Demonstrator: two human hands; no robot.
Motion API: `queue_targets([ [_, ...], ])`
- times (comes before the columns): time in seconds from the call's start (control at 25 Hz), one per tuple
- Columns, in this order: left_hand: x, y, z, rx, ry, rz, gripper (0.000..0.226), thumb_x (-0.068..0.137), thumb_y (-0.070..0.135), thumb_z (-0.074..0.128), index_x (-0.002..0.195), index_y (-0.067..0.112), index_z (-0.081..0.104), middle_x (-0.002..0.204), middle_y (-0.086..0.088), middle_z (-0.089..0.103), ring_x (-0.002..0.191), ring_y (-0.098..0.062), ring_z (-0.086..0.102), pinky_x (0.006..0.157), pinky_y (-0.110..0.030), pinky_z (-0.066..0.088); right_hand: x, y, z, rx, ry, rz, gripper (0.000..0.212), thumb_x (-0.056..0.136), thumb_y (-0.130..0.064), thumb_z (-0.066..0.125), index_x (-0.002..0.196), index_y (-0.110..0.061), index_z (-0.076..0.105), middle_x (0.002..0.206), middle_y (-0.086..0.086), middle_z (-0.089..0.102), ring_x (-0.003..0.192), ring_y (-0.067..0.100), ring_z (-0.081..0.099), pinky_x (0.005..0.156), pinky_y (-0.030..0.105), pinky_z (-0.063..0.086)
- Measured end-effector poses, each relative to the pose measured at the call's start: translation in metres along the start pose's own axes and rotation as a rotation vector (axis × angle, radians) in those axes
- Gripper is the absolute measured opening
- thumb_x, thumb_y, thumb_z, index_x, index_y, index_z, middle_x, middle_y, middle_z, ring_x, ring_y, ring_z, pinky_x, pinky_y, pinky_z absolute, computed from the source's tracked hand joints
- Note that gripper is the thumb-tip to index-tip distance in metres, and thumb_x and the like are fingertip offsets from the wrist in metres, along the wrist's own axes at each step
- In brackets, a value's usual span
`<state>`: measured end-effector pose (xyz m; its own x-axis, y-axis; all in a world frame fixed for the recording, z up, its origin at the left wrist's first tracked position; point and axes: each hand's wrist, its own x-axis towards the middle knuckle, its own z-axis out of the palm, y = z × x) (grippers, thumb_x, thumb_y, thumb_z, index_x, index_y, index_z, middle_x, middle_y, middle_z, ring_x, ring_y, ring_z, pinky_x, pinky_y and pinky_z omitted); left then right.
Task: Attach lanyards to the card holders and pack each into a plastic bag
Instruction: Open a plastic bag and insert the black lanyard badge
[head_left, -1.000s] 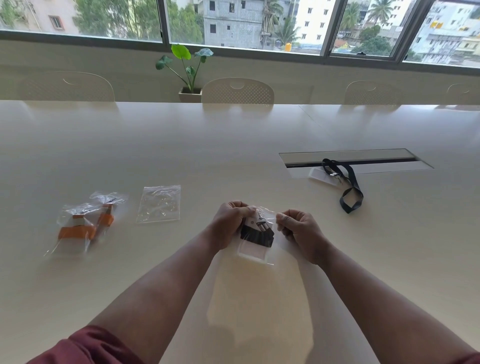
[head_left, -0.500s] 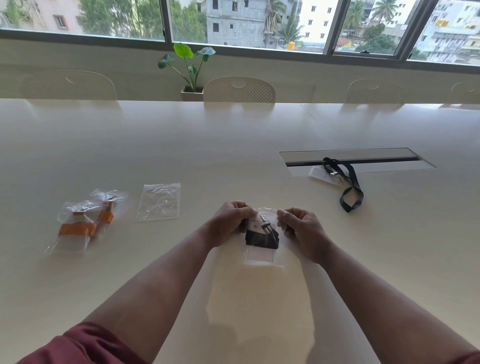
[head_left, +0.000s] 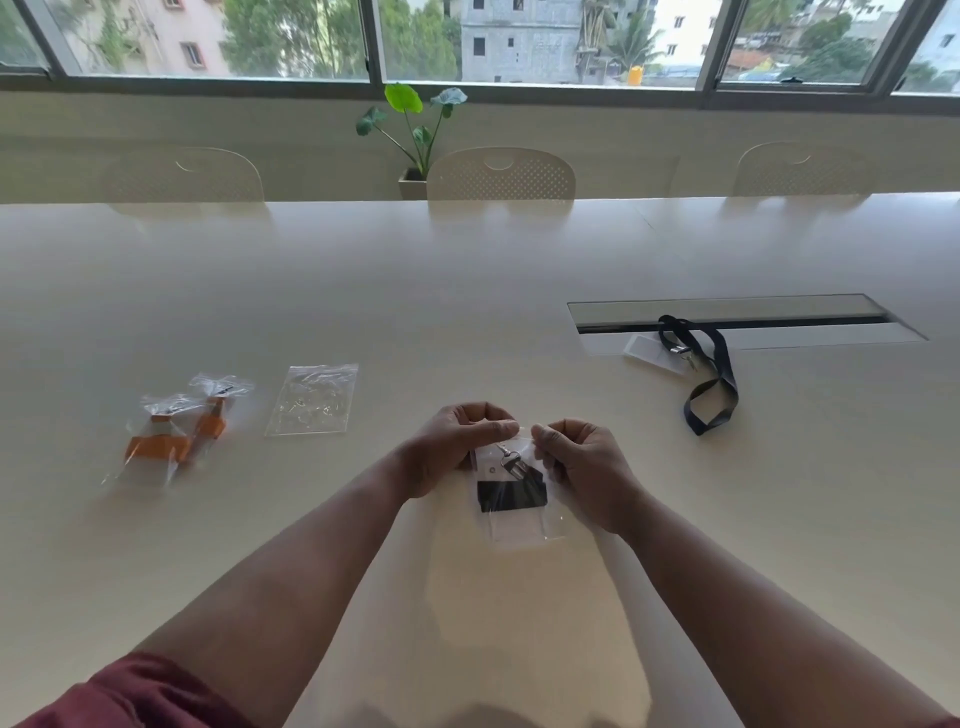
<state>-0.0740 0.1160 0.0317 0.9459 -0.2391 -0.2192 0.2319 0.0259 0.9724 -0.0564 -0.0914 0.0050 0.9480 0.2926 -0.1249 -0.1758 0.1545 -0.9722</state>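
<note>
A clear plastic bag (head_left: 519, 525) lies on the table in front of me, holding a folded black lanyard (head_left: 511, 493) with a metal clip and a card holder. My left hand (head_left: 457, 447) pinches the bag's top edge at the left. My right hand (head_left: 582, 462) pinches the same edge at the right, thumb tips nearly touching. At the left lie two packed bags with orange lanyards (head_left: 171, 431). An empty plastic bag (head_left: 314, 400) lies beside them. A loose black lanyard (head_left: 711, 374) clipped to a clear card holder (head_left: 654, 353) rests at the right.
The pale table (head_left: 467, 291) has a recessed cable slot (head_left: 737, 322) at the right, under the loose lanyard. Beyond the far edge stand white chairs (head_left: 501, 174) and a potted plant (head_left: 415, 135) below the windows.
The bag has been turned flatter and squarer to me, with the black lanyard settled lower inside. Both hands have drawn closer together along the bag's top edge.
</note>
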Motion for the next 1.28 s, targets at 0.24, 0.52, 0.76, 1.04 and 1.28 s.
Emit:
queue_targets([
  [0.24,-0.012,-0.003,0.010,-0.005,0.072,-0.008,0.029,0.076,0.033,0.083,0.092,0.013,0.071,0.086,-0.012,0.068,0.073,-0.024,0.065,0.071,-0.035,0.053,0.002,0.004,-0.003,0.025,-0.063,0.004,0.025,0.096,-0.015,0.069,0.073,-0.005,0.068,0.062,0.008,0.061,0.049,0.011,0.044,0.046,0.020,0.039],
  [0.52,-0.018,-0.003,0.021,0.002,0.148,-0.037,0.028,0.079,0.023,0.080,0.097,0.004,0.073,0.087,-0.016,0.069,0.073,-0.025,0.064,0.072,-0.034,0.053,0.000,0.003,-0.004,0.053,-0.091,0.010,0.031,0.096,-0.015,0.069,0.065,-0.010,0.069,0.058,0.008,0.054,0.047,0.012,0.041,0.044,0.023,0.035],
  [0.76,-0.013,-0.002,0.016,0.040,0.109,-0.075,0.040,0.078,0.020,0.082,0.107,-0.005,0.071,0.092,-0.018,0.069,0.078,-0.026,0.065,0.076,-0.035,0.056,0.003,0.005,-0.002,-0.035,-0.048,-0.013,0.027,0.095,-0.019,0.072,0.076,0.001,0.068,0.063,0.012,0.056,0.058,0.024,0.047,0.057,0.036,0.045],
  [1.04,-0.011,0.000,0.015,0.046,0.039,-0.081,0.027,0.083,0.020,0.078,0.103,0.002,0.073,0.094,-0.016,0.070,0.082,-0.024,0.066,0.078,-0.033,0.056,0.007,0.006,-0.003,0.016,-0.090,0.027,0.023,0.090,-0.023,0.076,0.072,-0.009,0.074,0.070,0.017,0.064,0.066,0.032,0.060,0.070,0.051,0.055],
  [1.28,-0.007,0.004,0.017,0.090,0.048,-0.096,0.013,0.088,0.021,0.075,0.092,0.009,0.072,0.087,-0.011,0.069,0.076,-0.021,0.066,0.072,-0.030,0.057,0.010,0.009,-0.007,-0.023,-0.121,0.033,0.030,0.085,-0.034,0.080,0.074,-0.008,0.074,0.068,0.016,0.058,0.064,0.029,0.051,0.066,0.047,0.048],
])
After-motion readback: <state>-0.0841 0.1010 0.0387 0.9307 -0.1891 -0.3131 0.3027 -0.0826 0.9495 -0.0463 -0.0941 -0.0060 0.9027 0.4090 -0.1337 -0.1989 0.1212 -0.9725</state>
